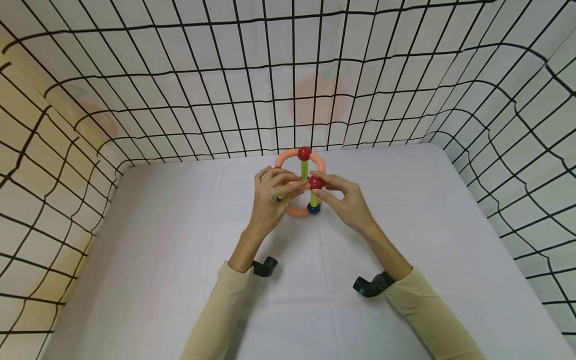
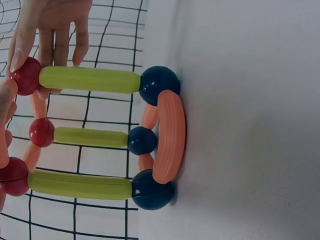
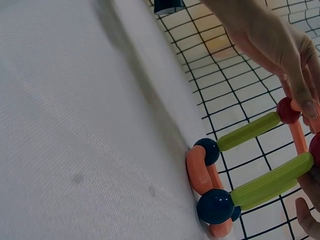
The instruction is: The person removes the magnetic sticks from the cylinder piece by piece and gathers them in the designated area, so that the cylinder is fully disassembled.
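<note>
The right hand (image 1: 350, 204) pinches the near-right red ball (image 1: 316, 183) between thumb and fingers. The left hand (image 1: 272, 199) grips the curved orange bar (image 2: 3, 150) on the near side of the upper ring, its fingertips lying just left of that ball. So the ball sits to the right of the left fingers and to the left of the right palm, with the right hand the nearer of the two. The bar's long axis runs roughly level, left to right, one end pointing at the pinched ball and meeting it (how deeply that end is seated, I cannot tell).

Below the pinched ball a green rod (image 1: 314, 198) stands upright, its long axis running down to a blue ball (image 1: 313, 207) at the tabletop (image 1: 180, 225). The whole ball-and-rod frame therefore points upward: red balls on top, blue ones at the foot, orange curves joining each level. It stands near the far edge, about midway between left and right, and the far red ball (image 1: 304, 153) marks its far side. Beyond it rises a black wire grid (image 1: 293, 65), which also runs along the left and right sides.
</note>
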Demonstrator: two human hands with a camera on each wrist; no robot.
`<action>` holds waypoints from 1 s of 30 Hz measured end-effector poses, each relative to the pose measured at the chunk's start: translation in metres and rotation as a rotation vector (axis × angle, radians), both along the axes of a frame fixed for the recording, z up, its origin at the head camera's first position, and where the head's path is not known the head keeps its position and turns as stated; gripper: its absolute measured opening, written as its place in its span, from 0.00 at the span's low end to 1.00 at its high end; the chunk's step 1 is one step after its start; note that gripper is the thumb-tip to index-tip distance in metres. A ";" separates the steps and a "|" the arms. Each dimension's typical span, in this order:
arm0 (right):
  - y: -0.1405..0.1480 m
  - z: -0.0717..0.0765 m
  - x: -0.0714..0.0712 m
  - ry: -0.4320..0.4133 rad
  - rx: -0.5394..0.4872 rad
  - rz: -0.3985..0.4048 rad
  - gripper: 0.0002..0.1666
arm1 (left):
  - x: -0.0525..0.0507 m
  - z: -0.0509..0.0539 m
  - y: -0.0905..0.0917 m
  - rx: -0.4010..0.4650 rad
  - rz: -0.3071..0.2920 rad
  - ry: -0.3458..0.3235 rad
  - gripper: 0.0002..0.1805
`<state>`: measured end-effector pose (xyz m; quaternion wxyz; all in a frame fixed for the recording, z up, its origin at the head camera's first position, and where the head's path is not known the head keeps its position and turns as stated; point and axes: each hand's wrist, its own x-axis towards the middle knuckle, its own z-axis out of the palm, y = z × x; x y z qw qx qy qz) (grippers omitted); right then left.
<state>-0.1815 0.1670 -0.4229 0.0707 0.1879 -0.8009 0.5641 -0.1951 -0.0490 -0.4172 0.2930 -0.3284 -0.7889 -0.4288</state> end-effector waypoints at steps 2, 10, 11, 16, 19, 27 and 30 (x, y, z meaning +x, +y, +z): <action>-0.002 0.000 0.000 0.000 -0.007 0.004 0.26 | 0.000 0.000 -0.002 0.006 -0.014 -0.011 0.12; -0.003 0.000 0.000 0.013 -0.003 0.016 0.24 | -0.002 0.002 -0.010 0.030 -0.081 -0.041 0.11; -0.002 0.001 0.000 0.012 -0.003 0.014 0.24 | -0.003 0.002 -0.011 0.030 -0.087 -0.042 0.10; 0.000 0.002 0.001 0.006 0.010 0.012 0.25 | -0.003 0.001 -0.015 0.012 -0.114 -0.046 0.10; 0.000 0.002 0.001 0.001 0.018 0.013 0.26 | -0.002 0.001 -0.015 -0.005 -0.119 -0.058 0.11; 0.000 0.001 0.001 0.004 0.018 0.007 0.27 | 0.000 0.001 -0.018 -0.011 -0.134 -0.123 0.17; 0.000 0.001 0.000 0.003 0.012 0.005 0.28 | -0.001 0.000 -0.019 -0.002 -0.140 -0.137 0.17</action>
